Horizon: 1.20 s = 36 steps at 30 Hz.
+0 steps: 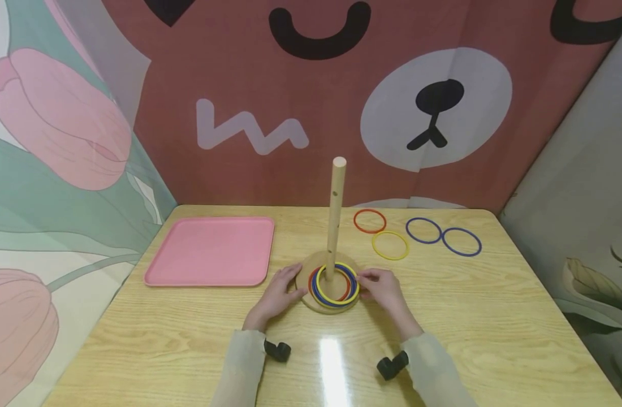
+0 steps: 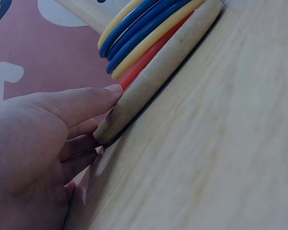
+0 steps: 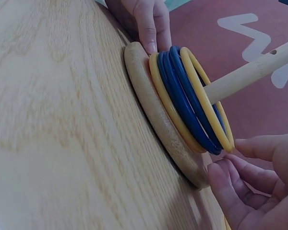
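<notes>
A wooden post (image 1: 335, 215) stands upright on a round wooden base (image 1: 305, 265). Several rings are stacked around its foot. A red ring (image 2: 144, 62) lies lowest, with yellow and blue rings (image 3: 180, 100) above it and a yellow ring (image 3: 200, 98) on top. My left hand (image 1: 277, 294) holds the base's left edge, thumb over the upper face close to the red ring and fingers against the rim. On the other side, my right hand (image 1: 384, 288) pinches the top yellow ring at its right edge between thumb and fingertips.
Behind the right hand lie a loose red ring (image 1: 369, 232), a yellow ring (image 1: 389, 259) and two blue rings (image 1: 424, 242). At the table's left sits a pink tray (image 1: 214, 249). Patterned curtains surround the wooden table (image 1: 163, 339) at the back and sides.
</notes>
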Tool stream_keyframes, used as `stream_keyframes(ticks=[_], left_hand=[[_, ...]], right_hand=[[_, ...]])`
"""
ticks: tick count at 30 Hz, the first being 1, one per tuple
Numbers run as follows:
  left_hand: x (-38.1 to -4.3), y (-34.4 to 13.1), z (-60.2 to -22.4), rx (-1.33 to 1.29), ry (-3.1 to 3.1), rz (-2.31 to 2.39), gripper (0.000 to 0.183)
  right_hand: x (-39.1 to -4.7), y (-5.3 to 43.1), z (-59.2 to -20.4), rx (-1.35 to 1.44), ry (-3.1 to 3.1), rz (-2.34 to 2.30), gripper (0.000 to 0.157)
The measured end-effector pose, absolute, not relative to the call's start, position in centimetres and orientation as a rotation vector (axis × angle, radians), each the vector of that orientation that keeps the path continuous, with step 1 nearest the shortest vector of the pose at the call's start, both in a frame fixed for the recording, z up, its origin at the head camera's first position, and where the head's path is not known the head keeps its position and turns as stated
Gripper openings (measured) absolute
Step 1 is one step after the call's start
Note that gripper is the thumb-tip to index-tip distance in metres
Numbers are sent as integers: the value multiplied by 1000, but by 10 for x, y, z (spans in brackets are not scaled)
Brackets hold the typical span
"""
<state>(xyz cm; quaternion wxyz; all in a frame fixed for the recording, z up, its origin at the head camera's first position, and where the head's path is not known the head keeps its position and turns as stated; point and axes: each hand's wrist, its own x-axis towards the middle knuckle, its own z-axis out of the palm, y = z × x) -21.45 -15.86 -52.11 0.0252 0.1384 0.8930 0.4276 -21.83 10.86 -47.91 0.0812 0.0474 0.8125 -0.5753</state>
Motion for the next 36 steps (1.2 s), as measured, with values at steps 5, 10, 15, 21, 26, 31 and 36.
stream_keyframes(ticks=[5,10,15,21,26,31,36], left_hand=[[-214,-159,-521,439,2753,1337,67],[-213,-160,-520,435,2741,1346,67],[-213,-160,-519,434,2740,1338,67],[-212,-159,-516,445,2739,1329,68],[-213,-159,-516,457,2741,1330,68],[-213,-159,-517,459,2744,1323,69],[-214,-159,-519,462,2750,1322,68]], right_hand=[[-218,112,-479,146,2412,-1722,25],[-221,117,-483,142,2416,-1721,25],[-227,126,-483,104,2489,-1671,24],[-241,141,-478,50,2616,-1558,25],[-258,160,-474,37,2701,-1466,26],[-273,179,-471,31,2806,-1327,26],[-284,192,-468,44,2864,-1269,26]])
